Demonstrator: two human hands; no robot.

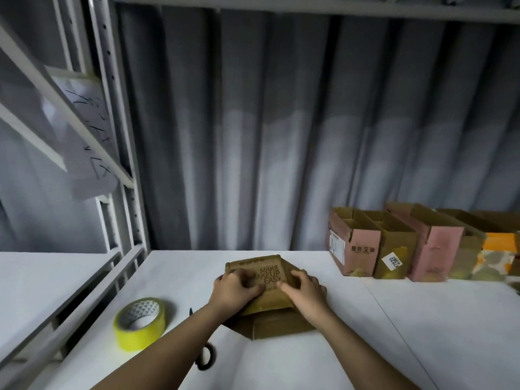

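Plainly, left hand (236,288) and right hand (305,288) press loosely spread fingers, gripping nothing, on cardboard box (254,265) printed "MAKE MAKEUP EASY"; sticker (392,260) on neighbouring carton (401,239) reads "7020".

Pose of hands: left hand (237,288) and right hand (305,289) palm-down, side by side, thumbs turned inward, nearly meeting. Fingers lightly bent, tips pressing downward. Bare left forearm (168,347) and right forearm (360,347) extended forward, converging from lower corners.
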